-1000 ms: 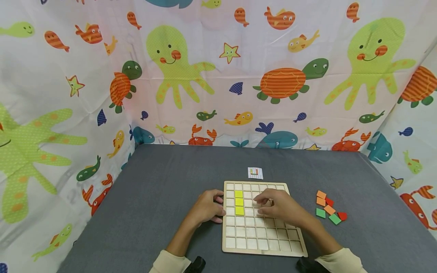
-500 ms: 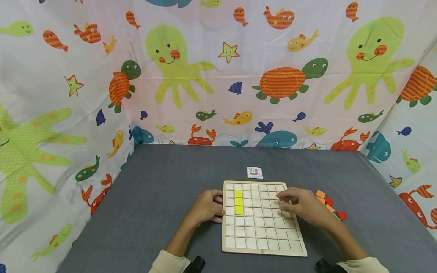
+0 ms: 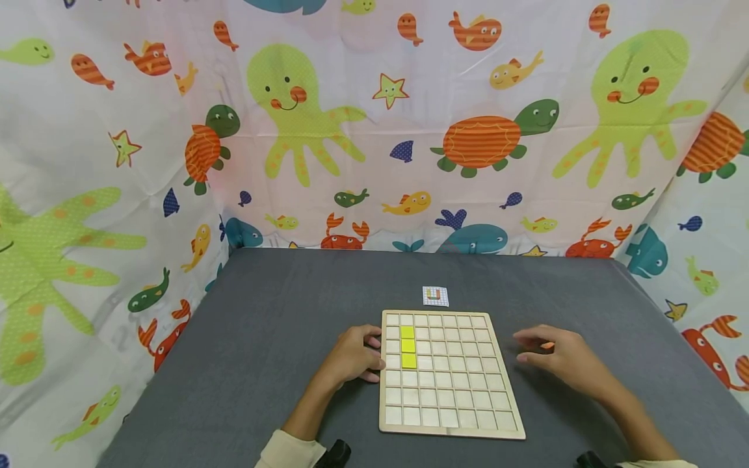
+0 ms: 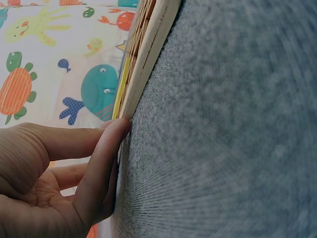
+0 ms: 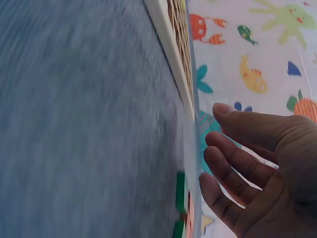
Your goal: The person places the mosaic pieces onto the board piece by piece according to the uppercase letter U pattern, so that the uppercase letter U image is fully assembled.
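Note:
A wooden grid board point(image 3: 447, 396) with pale squares lies on the dark grey table. Three yellow square tiles point(image 3: 407, 346) stand in a column in its upper left cells. My left hand point(image 3: 354, 354) rests at the board's left side; in the left wrist view its fingertips point(image 4: 119, 126) press against the wooden edge. Off the board's right side, my right hand point(image 3: 564, 361) hovers with thumb and fingers apart, holding nothing. One orange tile point(image 3: 547, 346) shows through the gap between its thumb and fingers, and the right wrist view has green tiles point(image 5: 181, 192) below the hand.
A small white card point(image 3: 435, 296) with a coloured grid pattern lies behind the board. The right hand hides most of the loose tiles. A white curtain point(image 3: 374, 149) printed with sea animals hangs around the table's far side and flanks.
My right hand has moved from over the board to the right, over the loose tiles, covering most of them. The left hand stays at the board's edge.

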Motion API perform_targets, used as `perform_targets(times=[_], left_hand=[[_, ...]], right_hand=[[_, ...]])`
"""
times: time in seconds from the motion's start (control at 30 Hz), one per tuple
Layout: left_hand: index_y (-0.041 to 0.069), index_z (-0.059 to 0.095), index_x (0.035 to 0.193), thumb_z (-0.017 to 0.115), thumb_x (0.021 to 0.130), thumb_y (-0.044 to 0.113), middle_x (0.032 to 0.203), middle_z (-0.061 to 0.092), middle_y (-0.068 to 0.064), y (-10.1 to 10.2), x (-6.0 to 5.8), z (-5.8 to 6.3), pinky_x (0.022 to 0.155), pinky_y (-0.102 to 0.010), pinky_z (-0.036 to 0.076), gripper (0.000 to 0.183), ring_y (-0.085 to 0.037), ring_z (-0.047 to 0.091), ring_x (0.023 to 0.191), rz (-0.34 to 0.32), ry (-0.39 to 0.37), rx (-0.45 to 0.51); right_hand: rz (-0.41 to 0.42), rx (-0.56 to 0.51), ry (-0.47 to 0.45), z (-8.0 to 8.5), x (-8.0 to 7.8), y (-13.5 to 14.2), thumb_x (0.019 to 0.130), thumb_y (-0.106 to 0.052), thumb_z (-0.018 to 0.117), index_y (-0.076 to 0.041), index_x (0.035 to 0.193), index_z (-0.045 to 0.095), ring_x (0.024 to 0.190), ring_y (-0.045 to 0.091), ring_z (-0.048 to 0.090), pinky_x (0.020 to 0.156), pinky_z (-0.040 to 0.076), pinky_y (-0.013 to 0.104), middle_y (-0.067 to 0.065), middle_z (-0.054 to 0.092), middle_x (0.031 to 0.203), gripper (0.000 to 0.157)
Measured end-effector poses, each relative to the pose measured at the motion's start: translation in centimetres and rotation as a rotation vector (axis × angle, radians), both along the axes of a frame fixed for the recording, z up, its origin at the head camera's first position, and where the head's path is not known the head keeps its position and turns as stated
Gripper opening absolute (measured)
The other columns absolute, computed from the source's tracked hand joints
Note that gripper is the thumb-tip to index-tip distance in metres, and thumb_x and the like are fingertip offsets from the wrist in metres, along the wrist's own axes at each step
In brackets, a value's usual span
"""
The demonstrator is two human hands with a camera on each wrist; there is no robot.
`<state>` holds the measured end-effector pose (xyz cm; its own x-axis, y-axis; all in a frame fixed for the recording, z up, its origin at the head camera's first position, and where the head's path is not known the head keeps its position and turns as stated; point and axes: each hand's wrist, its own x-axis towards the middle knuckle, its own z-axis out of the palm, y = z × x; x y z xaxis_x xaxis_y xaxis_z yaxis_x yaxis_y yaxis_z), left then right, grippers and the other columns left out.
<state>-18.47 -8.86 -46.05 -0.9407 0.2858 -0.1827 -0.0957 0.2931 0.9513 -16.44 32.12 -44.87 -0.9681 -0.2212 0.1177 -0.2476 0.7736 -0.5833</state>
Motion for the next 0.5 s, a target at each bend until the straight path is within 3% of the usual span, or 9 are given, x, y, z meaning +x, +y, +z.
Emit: perform_targets(times=[0.13,0.37,0.5], left_hand=[[-0.007,0.054,0.147,0.076,0.083,-0.014,0.118,0.059,-0.021,0.1,0.0,-0.1,0.061,-0.038,0.068,0.068,-0.024,0.072,0.078,0.002,-0.003,-0.002],[-0.008,0.054,0.148,0.075,0.084,-0.014,0.117,0.059,-0.021,0.0,0.1,0.0,0.06,-0.038,0.068,0.068,-0.024,0.072,0.076,-0.002,0.004,0.001],[-0.008,0.054,0.148,0.075,0.084,-0.014,0.117,0.059,-0.021,0.0,0.1,0.0,0.061,-0.038,0.068,0.067,-0.023,0.072,0.077,-0.004,0.005,-0.003]], right_hand=[[-0.05,0.044,-0.01,-0.1,0.5,1.7,0.088,-0.032,0.088,-0.013,0.119,0.08,0.092,0.003,0.066,0.073,0.058,0.022,0.004,0.076,0.114,0.037],[-0.097,0.035,-0.115,-0.1,1.1,4.6,0.092,-0.031,0.085,-0.003,0.126,0.075,0.088,0.006,0.068,0.068,0.059,0.021,0.008,0.076,0.11,0.045],[-0.116,0.053,-0.133,-0.1,1.4,5.8,0.091,-0.033,0.086,-0.003,0.126,0.075,0.088,0.0,0.066,0.07,0.059,0.019,0.007,0.076,0.11,0.047]])
